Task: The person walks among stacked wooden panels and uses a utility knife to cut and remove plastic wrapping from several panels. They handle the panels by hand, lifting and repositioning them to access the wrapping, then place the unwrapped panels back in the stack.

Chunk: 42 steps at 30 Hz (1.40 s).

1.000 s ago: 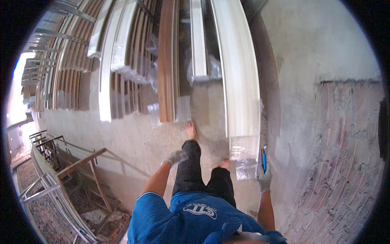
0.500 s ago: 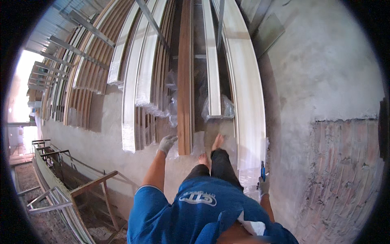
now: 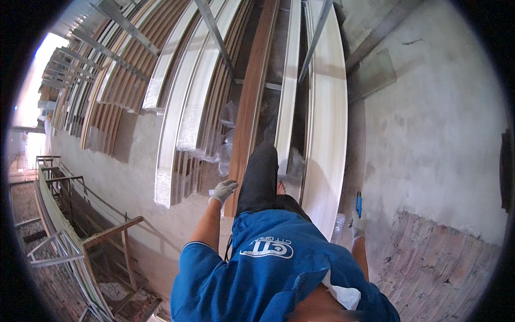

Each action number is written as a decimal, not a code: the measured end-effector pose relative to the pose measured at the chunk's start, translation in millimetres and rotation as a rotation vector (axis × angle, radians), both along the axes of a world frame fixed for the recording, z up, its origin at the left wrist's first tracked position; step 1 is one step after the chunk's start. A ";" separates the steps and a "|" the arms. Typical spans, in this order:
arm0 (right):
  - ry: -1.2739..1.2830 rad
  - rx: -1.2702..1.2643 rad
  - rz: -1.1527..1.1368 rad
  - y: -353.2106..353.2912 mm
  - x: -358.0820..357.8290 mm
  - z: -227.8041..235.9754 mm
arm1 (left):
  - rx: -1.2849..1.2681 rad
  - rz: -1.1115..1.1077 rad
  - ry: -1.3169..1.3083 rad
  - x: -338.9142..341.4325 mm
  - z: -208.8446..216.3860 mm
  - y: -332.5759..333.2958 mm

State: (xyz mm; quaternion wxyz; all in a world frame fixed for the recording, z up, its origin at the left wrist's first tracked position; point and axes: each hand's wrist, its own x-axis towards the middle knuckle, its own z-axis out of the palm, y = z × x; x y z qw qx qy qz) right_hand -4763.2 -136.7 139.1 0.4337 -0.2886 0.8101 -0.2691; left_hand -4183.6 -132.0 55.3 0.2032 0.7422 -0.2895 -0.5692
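My left hand [image 3: 223, 191], in a pale glove, is at the left edge of a long brown board [image 3: 251, 102]. Its fingers look loosely stretched out; whether they touch the board is hard to tell. Out to the right, my gloved right hand [image 3: 358, 226] is closed around a slim blue utility knife [image 3: 359, 202], which points away from me. One of my legs, in dark trousers [image 3: 259, 180], is raised over the near part of the brown board. Right of that leg lies a wide white panel [image 3: 325, 129], its near end hidden by my body.
Stacked white panels [image 3: 175, 129] wrapped in clear film lie to the left, between metal bars [image 3: 214, 35]. A narrow white panel [image 3: 289, 91] lies beyond my leg. Rusty metal frames [image 3: 107, 234] stand at lower left. A concrete wall [image 3: 429, 123] rises on the right, with rough brickwork [image 3: 434, 263] below.
One leg has come up and forward over the brown board. My left hand has come close to the board's edge. The right hand, still holding the knife, has shifted slightly right and forward.
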 end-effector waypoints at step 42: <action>-0.391 -0.384 0.002 -838.5 373.6 75.4 | -1.282 0.743 -0.578 213.2 265.0 -737.2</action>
